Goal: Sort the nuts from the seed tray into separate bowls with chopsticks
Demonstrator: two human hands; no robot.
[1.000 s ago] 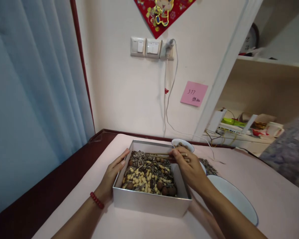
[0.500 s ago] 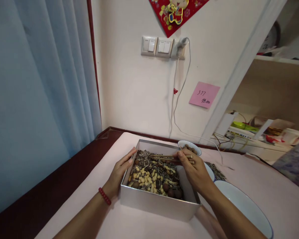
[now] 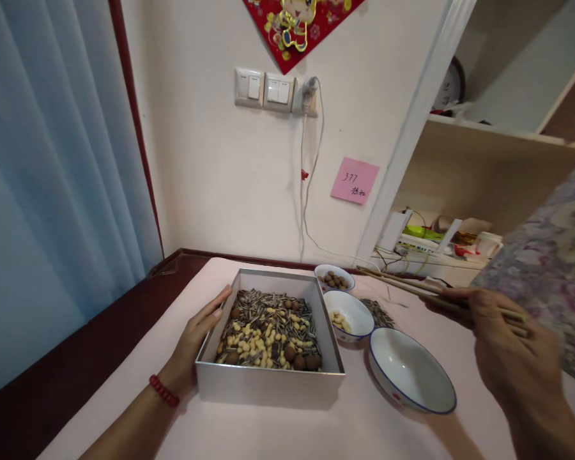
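My left hand (image 3: 196, 338) lies with fingers stretched along the left wall of a silver-edged box (image 3: 268, 383). Inside the box are striped sunflower seeds (image 3: 263, 301), pale peanuts (image 3: 256, 342) and several round brown nuts (image 3: 299, 362). My right hand (image 3: 512, 345) grips a pair of wooden chopsticks (image 3: 412, 287), raised right of the box. Their tips point left, above the table's far side; whether they pinch anything I cannot tell. Below them lies a dark pile of sunflower seeds (image 3: 377, 313).
Right of the box stand a small bowl of brown nuts (image 3: 334, 280), a bowl with peanuts (image 3: 361, 313) and a larger blue-rimmed bowl (image 3: 416, 374). A white cable (image 3: 335, 252) runs down the wall to the table. Shelves (image 3: 460, 153) and a flowered cloth (image 3: 556, 255) are at right.
My right hand has moved right with the chopsticks, out of the box and past the bowls. My left hand stays against the box. The view has shifted right.
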